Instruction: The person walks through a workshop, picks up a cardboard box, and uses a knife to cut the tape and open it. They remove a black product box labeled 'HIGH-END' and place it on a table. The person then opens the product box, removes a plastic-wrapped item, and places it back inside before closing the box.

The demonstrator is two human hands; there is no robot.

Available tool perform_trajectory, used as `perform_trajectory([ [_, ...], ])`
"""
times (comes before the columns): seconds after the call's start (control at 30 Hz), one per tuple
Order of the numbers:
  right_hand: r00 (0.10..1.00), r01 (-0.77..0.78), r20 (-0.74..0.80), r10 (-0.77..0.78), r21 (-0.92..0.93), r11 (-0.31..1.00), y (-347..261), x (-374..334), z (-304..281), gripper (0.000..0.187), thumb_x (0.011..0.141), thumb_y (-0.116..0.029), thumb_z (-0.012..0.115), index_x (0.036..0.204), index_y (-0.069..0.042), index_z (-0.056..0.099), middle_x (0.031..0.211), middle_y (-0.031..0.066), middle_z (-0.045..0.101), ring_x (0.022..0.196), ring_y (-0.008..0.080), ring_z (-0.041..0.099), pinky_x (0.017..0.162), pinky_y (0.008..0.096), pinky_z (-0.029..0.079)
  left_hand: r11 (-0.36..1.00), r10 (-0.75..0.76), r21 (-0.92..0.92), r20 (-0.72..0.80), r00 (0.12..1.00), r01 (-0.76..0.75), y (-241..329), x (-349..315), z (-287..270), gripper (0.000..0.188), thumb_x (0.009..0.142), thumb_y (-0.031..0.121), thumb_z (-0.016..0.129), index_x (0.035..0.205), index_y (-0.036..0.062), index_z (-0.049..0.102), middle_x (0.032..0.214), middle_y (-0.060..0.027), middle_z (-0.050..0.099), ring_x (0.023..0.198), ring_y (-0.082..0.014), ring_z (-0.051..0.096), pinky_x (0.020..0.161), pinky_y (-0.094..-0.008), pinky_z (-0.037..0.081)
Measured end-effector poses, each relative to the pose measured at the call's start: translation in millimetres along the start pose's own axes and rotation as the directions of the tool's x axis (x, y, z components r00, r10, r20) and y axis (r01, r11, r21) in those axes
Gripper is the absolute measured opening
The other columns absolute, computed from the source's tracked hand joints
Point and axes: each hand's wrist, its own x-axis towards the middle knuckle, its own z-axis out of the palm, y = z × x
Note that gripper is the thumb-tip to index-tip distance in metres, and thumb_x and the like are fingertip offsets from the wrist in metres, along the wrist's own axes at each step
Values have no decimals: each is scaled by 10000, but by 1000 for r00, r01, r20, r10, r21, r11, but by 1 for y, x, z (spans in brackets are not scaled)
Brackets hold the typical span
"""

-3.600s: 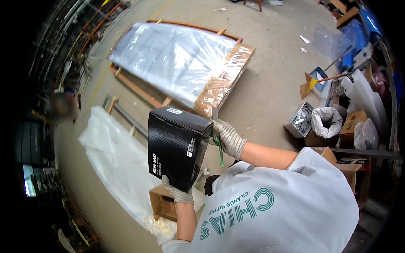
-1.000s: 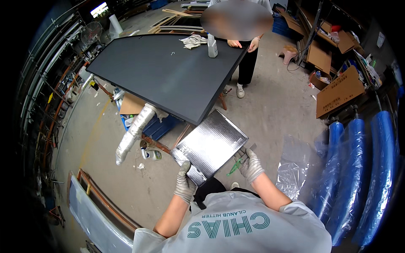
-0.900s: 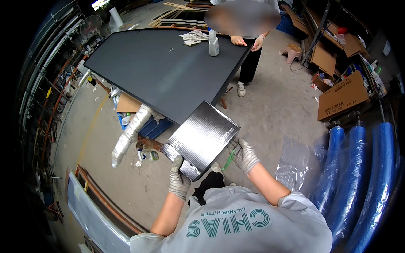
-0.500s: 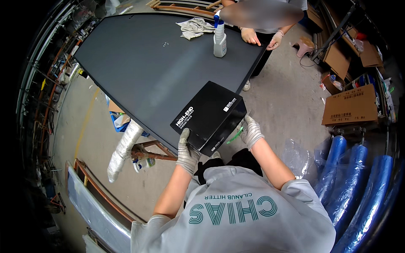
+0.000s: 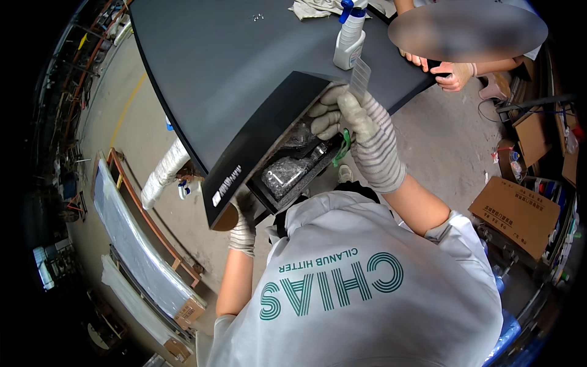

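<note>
A black cardboard box (image 5: 263, 131) tilts in front of me with its lid raised. Inside, items in clear bubble wrap (image 5: 286, 177) lie in a dark tray, their kind hidden by the wrapping. My left hand (image 5: 243, 232), in a striped glove, supports the box at its lower left end; most of its fingers are behind the box. My right hand (image 5: 361, 131), gloved too, is bent at the lid's far right edge. It holds what looks like a snap-off utility knife (image 5: 361, 78), segmented blade pointing up, a green part hanging below the palm.
A large dark panel (image 5: 202, 55) on a support stretches beyond the box, bearing a white spray bottle (image 5: 350, 46) and a cloth (image 5: 315, 7). Another person's hands (image 5: 452, 76) are at its right corner. Wrapped panels (image 5: 137, 232) lean at left; a cardboard carton (image 5: 516, 211) stands right.
The box has gone from closed to open, its lid lifted and the wrapped contents exposed. My right hand has risen from the box's side to the lid edge. The view has shifted.
</note>
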Motion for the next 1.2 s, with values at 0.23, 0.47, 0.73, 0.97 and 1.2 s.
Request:
perform_trajectory([
  [0.23,962,141,258,-93,-175,974,-1,87,23,352,988,-328,444,1009,-33,636,935,65,661,737,100,618,690,222,500,7,618,632,606,501,-775,80,-51,92,208,831,120,590,1007,15,626,1082,-156,610,1055,-340,556,978,-431,403],
  [0.47,976,73,218,5,-346,935,15,70,-1,339,985,-318,449,1007,-44,648,705,3,579,649,52,515,610,199,422,-395,630,631,715,303,-667,106,17,106,500,787,182,643,1249,35,521,1266,-176,520,1185,-379,464,1040,-491,340],
  [0.73,971,-230,-75,228,-571,788,47,6,-36,247,973,-233,478,973,-44,637,766,-13,571,655,44,481,611,201,417,-371,505,678,721,475,-635,98,106,81,525,800,344,635,1206,22,551,1287,-192,525,1193,-382,470,1021,-481,364],
  [0.97,990,-144,-101,103,-736,661,60,-18,-24,206,840,-114,631,1014,-5,650,917,63,639,847,143,609,756,287,491,40,361,745,610,705,-665,64,147,55,415,864,339,604,1136,25,614,1160,-202,602,1111,-364,538,996,-405,408],
  [1.2,950,300,305,70,-951,72,85,9,30,394,738,-128,718,1122,-107,633,1027,99,609,914,268,626,788,351,511,117,409,741,571,712,-661,61,142,54,397,862,318,613,1136,31,614,1155,-190,607,1105,-355,542,990,-408,411],
])
